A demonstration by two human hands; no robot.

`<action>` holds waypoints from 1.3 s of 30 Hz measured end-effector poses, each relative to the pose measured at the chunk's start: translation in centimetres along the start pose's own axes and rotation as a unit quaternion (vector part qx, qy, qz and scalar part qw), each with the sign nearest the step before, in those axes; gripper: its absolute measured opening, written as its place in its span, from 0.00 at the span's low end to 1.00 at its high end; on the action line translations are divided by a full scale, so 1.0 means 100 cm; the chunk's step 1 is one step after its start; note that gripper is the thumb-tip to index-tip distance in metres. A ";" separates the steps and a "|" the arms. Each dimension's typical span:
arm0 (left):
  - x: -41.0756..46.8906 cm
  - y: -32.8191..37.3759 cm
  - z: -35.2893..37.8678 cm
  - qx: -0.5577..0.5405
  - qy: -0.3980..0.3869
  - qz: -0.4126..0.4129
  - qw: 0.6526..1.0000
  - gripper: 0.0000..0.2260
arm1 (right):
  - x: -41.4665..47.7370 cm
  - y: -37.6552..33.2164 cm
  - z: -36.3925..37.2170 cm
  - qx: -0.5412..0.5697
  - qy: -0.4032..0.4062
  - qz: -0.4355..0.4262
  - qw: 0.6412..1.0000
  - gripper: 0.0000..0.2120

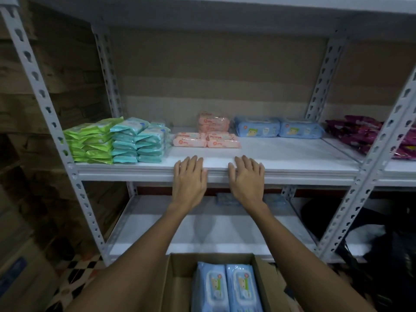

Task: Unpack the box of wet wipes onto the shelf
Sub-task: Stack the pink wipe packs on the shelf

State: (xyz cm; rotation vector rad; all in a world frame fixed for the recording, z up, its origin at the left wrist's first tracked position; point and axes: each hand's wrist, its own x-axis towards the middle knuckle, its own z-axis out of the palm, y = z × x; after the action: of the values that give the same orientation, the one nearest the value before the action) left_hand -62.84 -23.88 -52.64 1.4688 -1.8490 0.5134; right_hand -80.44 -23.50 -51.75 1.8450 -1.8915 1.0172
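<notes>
Near: cardboard box (177,266), open, holding two blue wet-wipe packs (211,284). Likely soft, slick film, some weight; grasp by the long sides.
Middle: left hand (190,176) and right hand (246,176), flat, fingers straight, empty, on the shelf (292,154) front edge.
Far: matching shelved blue packs (256,129).

A stack of lime-green packets (90,140) sits at far left, touching a double stack of teal packets (139,143) on its right. Right of those lie pink packets (206,140), with more piled farther back. Magenta packets (369,136) are heaped at far right. Brown cartons (45,75) stand left, a black bag (382,239) low right, and patterned floor tiles (74,275) near left.
</notes>
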 end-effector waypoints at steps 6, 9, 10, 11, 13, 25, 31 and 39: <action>-0.065 0.013 0.006 -0.053 -0.056 -0.025 0.997 0.25 | -0.076 0.007 0.010 0.049 -0.024 -0.019 0.998 0.28; -0.104 0.018 0.021 -0.060 -0.163 -0.040 0.984 0.24 | -0.114 0.018 0.025 0.072 -0.110 -0.027 0.991 0.27; -0.119 0.020 0.026 -0.055 -0.197 -0.050 0.978 0.23 | -0.128 0.023 0.030 0.068 -0.140 -0.023 0.987 0.26; -0.135 0.022 0.031 -0.047 -0.220 -0.056 0.973 0.21 | -0.142 0.027 0.035 0.060 -0.164 -0.020 0.984 0.25; -0.160 0.025 0.044 -0.042 -0.294 -0.062 0.953 0.18 | -0.163 0.035 0.048 0.047 -0.220 -0.019 0.974 0.23; -0.295 0.019 0.078 -0.072 -0.797 -0.037 0.598 0.21 | -0.257 0.095 0.075 -0.152 -0.754 -0.094 0.632 0.18; -0.311 0.011 0.079 -0.126 -0.772 -0.074 0.619 0.17 | -0.267 0.104 0.078 -0.138 -0.754 -0.124 0.630 0.18; -0.258 0.002 0.071 -0.163 -0.747 -0.099 0.637 0.15 | -0.222 0.098 0.066 -0.135 -0.760 -0.122 0.624 0.18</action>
State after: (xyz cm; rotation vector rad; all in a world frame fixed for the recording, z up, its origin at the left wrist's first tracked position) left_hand -62.37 -11.38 -76.26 1.8876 -2.5135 -1.6193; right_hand -85.39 -12.33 -73.68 2.8143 -1.9169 -1.4453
